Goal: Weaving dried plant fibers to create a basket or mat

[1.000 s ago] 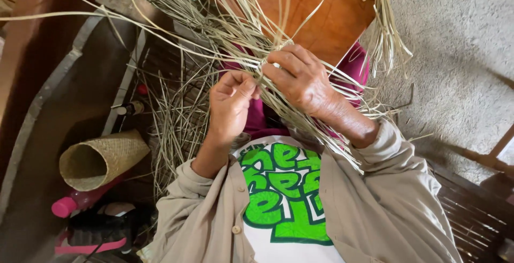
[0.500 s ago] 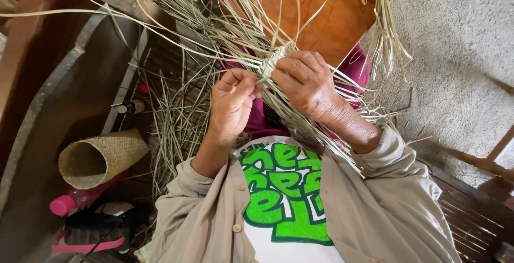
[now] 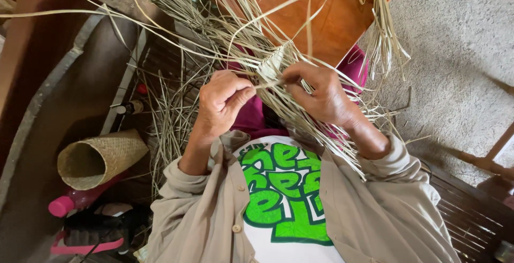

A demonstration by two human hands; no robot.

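Together, both hands, left [image 3: 224, 101] and right [image 3: 320, 93], pinch flat dry straw strips [image 3: 270, 84] beside a small woven patch [image 3: 273, 62].

Grey rough concrete floor [image 3: 460, 54] lay in daylight; an orange-brown wooden board [image 3: 321, 22] stood ahead; dark slatted bench [image 3: 471, 209] below.

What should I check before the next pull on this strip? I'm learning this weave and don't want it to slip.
1. Left hand pinches the pale strip: ok, thumb and fingers closed on it.
2. Right hand steadies the woven patch: ok, its fingers rest on the patch.
3. Strip runs straight between the hands: ok, no kink shows.
4. Loose strands clear of the working strip: not ok, many cross over it.
5. Weave tightness: cannot tell, the patch is partly hidden.
6. Finished woven basket out of the way: ok, it lies apart, beside the person's left arm.
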